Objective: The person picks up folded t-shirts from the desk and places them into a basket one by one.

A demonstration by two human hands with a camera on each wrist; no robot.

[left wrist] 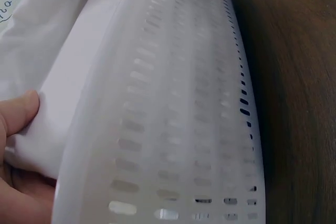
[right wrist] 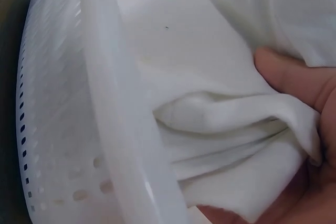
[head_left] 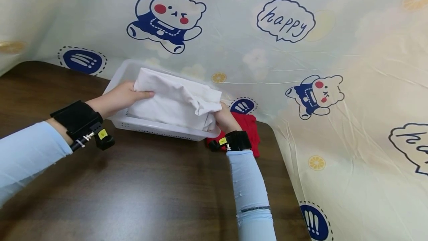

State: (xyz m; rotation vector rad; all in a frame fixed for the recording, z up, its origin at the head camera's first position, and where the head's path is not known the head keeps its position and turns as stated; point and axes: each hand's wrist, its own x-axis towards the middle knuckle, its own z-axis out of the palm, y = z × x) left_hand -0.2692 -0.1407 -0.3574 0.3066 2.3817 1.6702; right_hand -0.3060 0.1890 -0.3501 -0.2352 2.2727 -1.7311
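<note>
Head view: the white cloth (head_left: 164, 112) lies within the basket (head_left: 160, 130), between the left hand (head_left: 126, 95) and the right hand (head_left: 226, 117), its long axis spanning both. Each hand pinches 1 end of it; neither is clearly nearer.

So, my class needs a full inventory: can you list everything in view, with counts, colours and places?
White cloth: one bundle, white, in the basket
Basket: one, translucent white, on the table
Red cloth: one visible piece, red, by the basket's right end
Table: one, dark brown, under the basket
Printed sheet: one visible expanse, pale, behind and right of the table
Wrist devices: two, black, one per wrist
Sleeves: two, light blue, one per arm
Left hand: one, bare, gripping the white cloth
Right hand: one, bare, gripping its other end
</note>
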